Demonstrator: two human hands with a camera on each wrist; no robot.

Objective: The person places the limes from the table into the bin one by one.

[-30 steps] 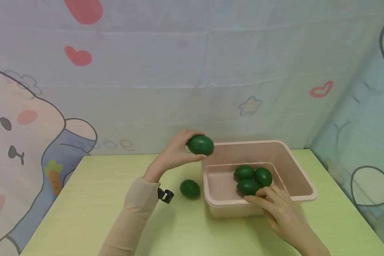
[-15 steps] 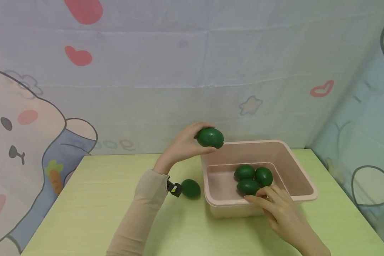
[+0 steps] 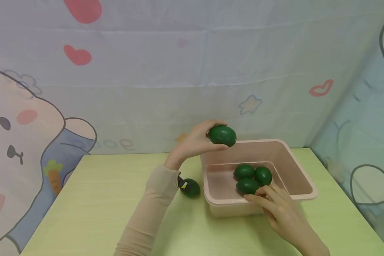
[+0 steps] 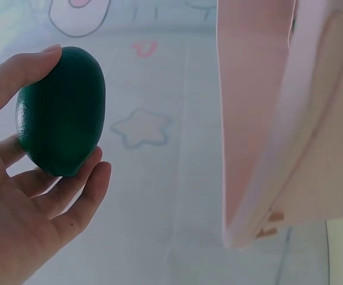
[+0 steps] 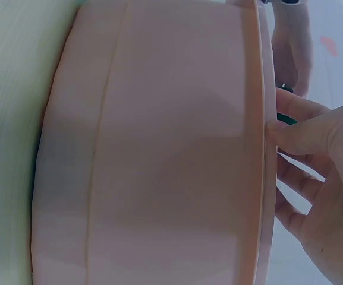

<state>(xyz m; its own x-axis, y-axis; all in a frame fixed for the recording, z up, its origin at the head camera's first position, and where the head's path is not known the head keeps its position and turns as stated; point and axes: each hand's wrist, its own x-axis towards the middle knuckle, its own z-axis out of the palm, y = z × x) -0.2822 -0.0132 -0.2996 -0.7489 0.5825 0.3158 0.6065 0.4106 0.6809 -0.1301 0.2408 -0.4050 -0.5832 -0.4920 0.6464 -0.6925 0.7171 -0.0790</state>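
Note:
My left hand [image 3: 196,140] holds a smooth, dark green oval fruit [image 3: 222,136] between thumb and fingers. It is raised over the back left part of a pink plastic bin [image 3: 208,193]. In the left wrist view the fruit [image 4: 64,113] shows whole, with the bin's wall [image 4: 251,107] off to the right. Three similar green fruits [image 3: 248,186] lie together inside the bin. Another green fruit [image 3: 192,188] is on the table left of it, partly covered by the left wrist. My right hand [image 3: 280,209] pinches the bin's near rim, thumb outside [image 5: 293,138] and fingers inside.
The bin stands on a pale yellow-green table [image 3: 115,199]. Behind the table hangs a printed cloth [image 3: 153,71] with hearts and a cartoon animal, and it continues along the right side. A small black device [image 3: 181,182] sits on the left wrist.
My left hand has moved right and slightly up with the green fruit, from beside the bin's left rim to over its back left part. The right hand and bin stay put.

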